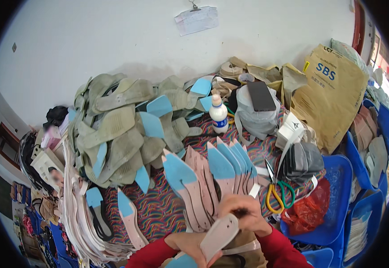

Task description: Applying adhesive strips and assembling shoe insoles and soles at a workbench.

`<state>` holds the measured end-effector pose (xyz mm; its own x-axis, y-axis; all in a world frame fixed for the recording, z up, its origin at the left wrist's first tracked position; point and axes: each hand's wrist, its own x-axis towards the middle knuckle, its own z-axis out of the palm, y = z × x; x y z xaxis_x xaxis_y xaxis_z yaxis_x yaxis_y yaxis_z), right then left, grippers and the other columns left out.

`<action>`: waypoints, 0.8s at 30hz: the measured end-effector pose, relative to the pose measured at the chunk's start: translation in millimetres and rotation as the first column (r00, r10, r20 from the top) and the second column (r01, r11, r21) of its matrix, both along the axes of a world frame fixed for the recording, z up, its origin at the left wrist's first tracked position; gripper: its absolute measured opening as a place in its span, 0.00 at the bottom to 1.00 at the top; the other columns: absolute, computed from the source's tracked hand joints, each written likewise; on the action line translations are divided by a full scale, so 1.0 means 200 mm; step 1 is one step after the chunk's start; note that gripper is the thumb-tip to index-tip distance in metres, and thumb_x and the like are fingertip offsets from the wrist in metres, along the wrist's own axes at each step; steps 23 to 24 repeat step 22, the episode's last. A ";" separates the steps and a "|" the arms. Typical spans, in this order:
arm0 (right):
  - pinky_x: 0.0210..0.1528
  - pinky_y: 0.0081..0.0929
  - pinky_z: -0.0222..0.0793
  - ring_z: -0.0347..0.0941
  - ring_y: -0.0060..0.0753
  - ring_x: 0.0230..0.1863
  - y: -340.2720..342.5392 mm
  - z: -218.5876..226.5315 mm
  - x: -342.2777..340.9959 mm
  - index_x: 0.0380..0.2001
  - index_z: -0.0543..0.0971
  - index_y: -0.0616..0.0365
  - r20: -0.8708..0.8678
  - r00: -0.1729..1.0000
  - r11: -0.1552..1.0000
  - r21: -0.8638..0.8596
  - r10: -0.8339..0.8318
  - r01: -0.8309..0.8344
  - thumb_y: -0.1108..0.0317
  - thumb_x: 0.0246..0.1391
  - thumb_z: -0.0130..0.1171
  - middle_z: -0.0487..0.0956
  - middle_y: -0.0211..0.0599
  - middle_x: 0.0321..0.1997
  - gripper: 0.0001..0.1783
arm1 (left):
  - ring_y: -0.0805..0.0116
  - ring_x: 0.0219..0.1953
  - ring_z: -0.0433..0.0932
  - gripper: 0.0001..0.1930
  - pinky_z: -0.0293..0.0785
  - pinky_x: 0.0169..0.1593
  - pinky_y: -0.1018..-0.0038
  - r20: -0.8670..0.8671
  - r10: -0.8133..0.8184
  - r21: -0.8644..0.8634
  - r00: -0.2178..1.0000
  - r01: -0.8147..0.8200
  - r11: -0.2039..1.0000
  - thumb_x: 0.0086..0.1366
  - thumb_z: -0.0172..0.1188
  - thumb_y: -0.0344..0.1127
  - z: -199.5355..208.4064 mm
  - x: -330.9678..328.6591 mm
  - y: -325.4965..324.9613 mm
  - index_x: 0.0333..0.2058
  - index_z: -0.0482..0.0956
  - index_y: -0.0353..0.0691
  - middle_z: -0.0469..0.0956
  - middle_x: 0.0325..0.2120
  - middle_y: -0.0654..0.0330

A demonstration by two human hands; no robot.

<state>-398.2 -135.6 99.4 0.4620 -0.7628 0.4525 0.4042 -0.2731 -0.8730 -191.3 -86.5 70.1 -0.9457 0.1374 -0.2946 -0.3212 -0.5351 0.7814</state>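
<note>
In my left hand (pixel 186 243) is a pale insole (pixel 220 237), tilted upward, with small dark marks near its upper end. My right hand (pixel 243 212) is closed just above that end. A short white strap (pixel 254 191) pokes out past its fingers, and the fingertips are partly hidden. Below the right wrist runs another pale strip (pixel 242 248). Beyond my hands, pink insoles with blue tips stand in two groups, one to the left (pixel 183 178) and one to the right (pixel 230 167). A single blue-tipped insole (pixel 129 219) lies farther left.
Grey-green soles (pixel 114 125) are heaped at the back left. A bundle of white straps (pixel 71 201) hangs at the left edge. Yellow and green-handled scissors (pixel 275 196), a white bottle (pixel 218 117), a dark phone (pixel 261 96) and a blue crate (pixel 339 178) stand to the right.
</note>
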 end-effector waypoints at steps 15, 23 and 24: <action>0.18 0.23 0.56 0.59 0.29 0.13 -0.28 -0.34 -0.15 0.18 0.72 0.59 0.145 0.880 0.835 -0.276 -0.453 0.476 0.63 0.57 0.57 0.69 0.33 0.15 0.16 | 0.62 0.59 0.69 0.38 0.63 0.61 0.66 0.121 0.455 0.355 0.882 -0.467 0.810 0.58 0.69 0.43 0.08 0.01 -0.31 0.65 0.63 0.42 0.68 0.61 0.56; 0.19 0.26 0.56 0.61 0.32 0.15 -0.34 -0.63 -0.12 0.23 0.73 0.60 0.364 0.913 0.894 -0.325 -0.183 0.309 0.68 0.48 0.56 0.69 0.34 0.18 0.07 | 0.66 0.63 0.64 0.35 0.58 0.65 0.72 -0.181 0.467 0.095 0.865 -0.457 0.884 0.65 0.61 0.43 -0.17 0.05 -0.30 0.68 0.57 0.46 0.62 0.65 0.61; 0.19 0.26 0.56 0.61 0.32 0.15 -0.34 -0.63 -0.12 0.23 0.73 0.60 0.364 0.913 0.894 -0.325 -0.183 0.309 0.68 0.48 0.56 0.69 0.34 0.18 0.07 | 0.66 0.63 0.64 0.35 0.58 0.65 0.72 -0.181 0.467 0.095 0.865 -0.457 0.884 0.65 0.61 0.43 -0.17 0.05 -0.30 0.68 0.57 0.46 0.62 0.65 0.61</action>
